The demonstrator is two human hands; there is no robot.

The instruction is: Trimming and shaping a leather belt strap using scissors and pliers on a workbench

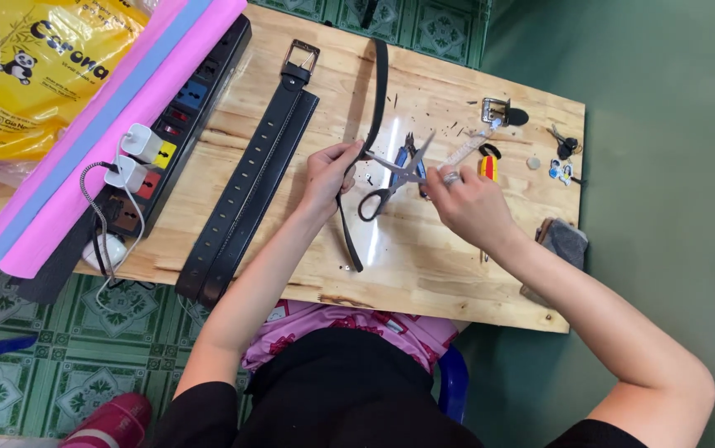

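My left hand [330, 177] pinches a narrow black belt strap [378, 91] that runs from the board's far edge down past my fingers to its free end [351, 249]. My right hand [469, 203] grips one handle of a pair of open scissors [395, 178]. One blade tip points left at the strap beside my left fingers. The other blade points up and to the right, and the free handle loop [371, 205] hangs low. Blue-handled pliers [411, 156] lie just behind the scissors.
A wide black belt with a buckle [249, 178] lies folded on the wooden board [424, 265]. At the left are a power strip with white chargers [158, 153], pink and blue sheets [83, 141] and a yellow bag [34, 66]. At the far right are a metal buckle [497, 110], keys [563, 148] and a grey cloth [563, 241].
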